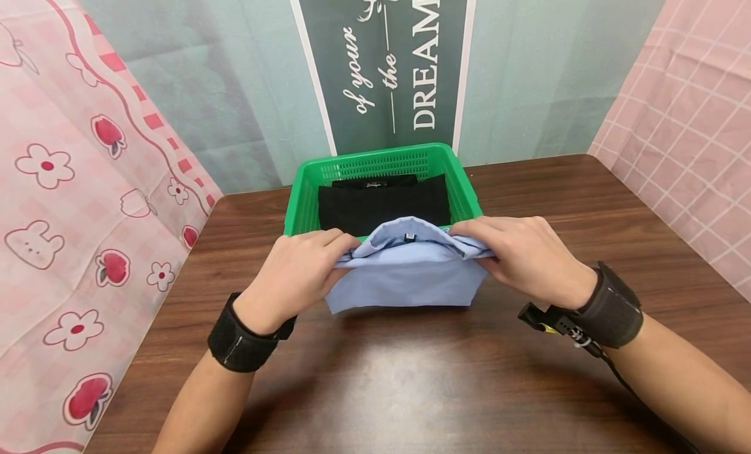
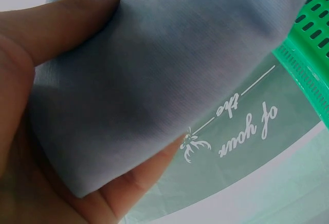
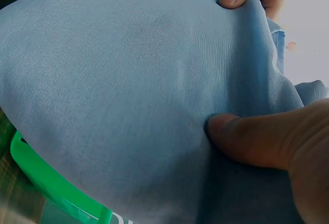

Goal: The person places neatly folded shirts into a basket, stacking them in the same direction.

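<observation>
Left hand [image 1: 299, 268]: grips the left end of the folded blue shirt [image 1: 407, 271], fingers curled over its top fold; in the left wrist view a thumb [image 2: 56, 21] lies on the cloth and another finger shows under it, the rest of the hand out of frame.
Right hand [image 1: 522, 255]: grips the right end of the same fold, fingers curled over the cloth; in the right wrist view only the thumb [image 3: 262, 139] is seen pressing into the fabric.
Wrist straps: a black band [image 1: 243, 343] on the left wrist; a black band [image 1: 613, 307] with a cable on the right.
Blue shirt: held between both hands, raised at the near rim of the green basket [image 1: 463, 180]; its lower edge hangs close to the table [image 1: 411, 376]; whether it touches cannot be told. A small dark label [image 1: 410, 236] at the collar is too small to read.
Green basket: near wall hidden behind the shirt.
Black garment [image 1: 384, 203]: folded, lying in the basket; its near edge is covered by the shirt.
Sign [image 1: 387, 62]: on the back wall, cut off at the top, lettering only partly readable.
</observation>
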`<action>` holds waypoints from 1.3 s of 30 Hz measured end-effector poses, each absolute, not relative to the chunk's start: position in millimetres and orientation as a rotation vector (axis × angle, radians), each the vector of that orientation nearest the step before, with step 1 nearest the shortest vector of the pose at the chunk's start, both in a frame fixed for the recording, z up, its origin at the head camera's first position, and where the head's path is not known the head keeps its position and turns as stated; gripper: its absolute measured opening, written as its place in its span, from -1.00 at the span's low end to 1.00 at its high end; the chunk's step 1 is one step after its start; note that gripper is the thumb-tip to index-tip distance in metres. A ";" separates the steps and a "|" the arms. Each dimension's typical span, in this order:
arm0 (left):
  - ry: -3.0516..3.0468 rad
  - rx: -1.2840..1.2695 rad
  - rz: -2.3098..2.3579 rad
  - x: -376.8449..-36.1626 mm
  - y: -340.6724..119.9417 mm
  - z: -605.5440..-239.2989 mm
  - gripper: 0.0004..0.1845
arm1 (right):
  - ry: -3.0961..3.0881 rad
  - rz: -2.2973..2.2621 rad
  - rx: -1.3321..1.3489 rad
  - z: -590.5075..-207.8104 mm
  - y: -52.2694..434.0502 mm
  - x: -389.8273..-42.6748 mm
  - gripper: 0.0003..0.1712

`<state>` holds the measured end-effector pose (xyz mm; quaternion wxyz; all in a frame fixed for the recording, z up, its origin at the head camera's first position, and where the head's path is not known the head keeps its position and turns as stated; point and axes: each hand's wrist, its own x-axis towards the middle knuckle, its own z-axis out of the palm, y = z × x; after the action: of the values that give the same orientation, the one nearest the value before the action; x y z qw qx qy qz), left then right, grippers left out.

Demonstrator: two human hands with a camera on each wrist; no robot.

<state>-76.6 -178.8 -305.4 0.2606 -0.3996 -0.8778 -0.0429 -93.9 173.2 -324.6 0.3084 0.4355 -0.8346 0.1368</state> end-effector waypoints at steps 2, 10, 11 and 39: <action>-2.369 -1.082 -0.118 -76.3 -178.9 -305.3 -0.77 | -2.200 0.360 1.150 -324.4 173.4 -93.7 -0.34; -2.316 -1.079 -0.129 -75.5 -178.3 -302.4 -0.78 | -2.179 0.355 1.144 -322.1 175.2 -92.4 -0.31; -2.313 -1.079 -0.128 -75.5 -178.3 -302.2 -0.78 | -2.176 0.355 1.146 -321.5 175.4 -92.2 -0.30; -2.163 -1.023 -0.202 -67.3 -178.3 -291.9 -0.77 | -1.964 0.283 1.108 -305.7 178.8 -84.0 -0.49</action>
<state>-67.3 -178.3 -291.9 0.3619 -0.3973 -0.8397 -0.0783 -84.0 178.8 -305.7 0.4208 0.4422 -0.7840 0.1128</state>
